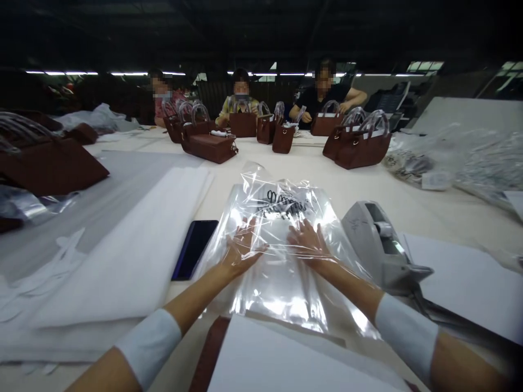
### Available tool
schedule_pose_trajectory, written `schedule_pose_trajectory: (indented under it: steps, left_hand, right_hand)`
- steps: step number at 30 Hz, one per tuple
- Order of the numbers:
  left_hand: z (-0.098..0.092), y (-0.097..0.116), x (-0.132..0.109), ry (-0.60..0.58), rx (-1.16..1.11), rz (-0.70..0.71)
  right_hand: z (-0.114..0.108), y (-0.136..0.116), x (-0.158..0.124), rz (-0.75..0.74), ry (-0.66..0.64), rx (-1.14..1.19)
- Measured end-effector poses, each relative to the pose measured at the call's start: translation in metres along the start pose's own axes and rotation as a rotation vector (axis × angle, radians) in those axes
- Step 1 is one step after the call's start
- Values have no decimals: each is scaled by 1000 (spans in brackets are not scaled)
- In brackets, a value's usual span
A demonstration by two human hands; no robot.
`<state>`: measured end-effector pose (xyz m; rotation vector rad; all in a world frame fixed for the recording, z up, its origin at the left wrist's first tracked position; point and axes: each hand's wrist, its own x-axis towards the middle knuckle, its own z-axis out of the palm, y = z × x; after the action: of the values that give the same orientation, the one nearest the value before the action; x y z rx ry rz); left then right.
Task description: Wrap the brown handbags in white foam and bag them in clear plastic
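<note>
A clear plastic bag [281,218] with dark printed lettering lies flat on the table in front of me. My left hand [242,247] rests on its left part with fingers spread flat. Inside the same bag, under the film, lies my right hand [306,242], also flat and open. Both wrists wear white cuffs. A brown bag corner [208,354] and a white sheet [286,365] sit at the near edge below my arms.
A dark phone [195,247] lies left of the plastic bag, beside a stack of white sheets [134,256]. A grey tape dispenser [379,245] stands at right. Several brown handbags [362,144] stand across the table, where three people sit. Crumpled plastic [449,158] lies far right.
</note>
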<state>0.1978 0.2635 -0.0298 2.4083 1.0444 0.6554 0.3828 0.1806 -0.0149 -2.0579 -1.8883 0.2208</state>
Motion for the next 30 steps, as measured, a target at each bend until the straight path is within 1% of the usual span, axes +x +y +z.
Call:
schedule_pose_trajectory:
  steps: [2,4,5,7,9,10,11,12,14,15,16,18,20,21,22,24,25,27,28,29,30]
  left_hand:
    - [-3,0,-12,-88,-40,23]
    - [-14,3,-24,-171,-88,47]
    - [-21,5,-30,-222,-118,63]
    - [-39,8,-39,-338,-229,63]
    - [-54,9,-45,-421,-437,5]
    - [-59,8,-47,-440,-553,-34]
    - [-63,7,-49,-439,-647,-69]
    - [-66,6,-51,-429,-691,-90]
    - [-67,4,-55,-419,-641,-103]
    - [-66,3,-58,-419,-577,-103]
    - [-66,3,-61,-431,-514,-102]
    - [-65,3,-65,-469,-437,-96]
    - [-67,3,-67,-495,-440,-71]
    - [-68,3,-67,-483,-460,-65]
    - [-69,4,-66,-466,-486,-63]
    - [-69,5,-64,-470,-549,-90]
    - [-68,6,-64,-495,-592,-112]
    - [-66,9,-66,-593,-751,-142]
    - [-64,11,-68,-624,-883,-154]
    - [-63,14,-71,-628,-1042,-166]
    - [-63,17,-74,-599,-1210,-180]
  right_hand:
    - [-3,-10,-18,5,7,71]
    - [-10,-17,-42,32,-29,215]
    - [-13,-19,-56,78,-67,353]
    - [-19,-17,-83,236,-165,715]
    - [-21,-11,-106,410,-249,1010]
    - [-20,-8,-116,465,-256,1082]
    - [-20,-4,-125,496,-235,1133]
    - [-19,-1,-133,507,-195,1180]
    - [-19,1,-144,495,-104,1292]
    - [-20,0,-149,487,-87,1352]
    - [-21,-2,-153,482,-99,1410]
    - [-26,-6,-158,480,-159,1522]
    - [-30,-8,-161,482,-172,1655]
    - [-32,-8,-162,497,-159,1738]
    - [-33,-6,-162,538,-135,1825]
    - [-34,-1,-160,705,-56,1960]
    - [-33,3,-158,810,-7,1985]
    - [-30,11,-153,980,86,1974]
    - [-28,14,-151,1022,119,1972]
    - [-27,16,-149,1040,142,1987]
    - [-25,17,-147,1040,165,2021]
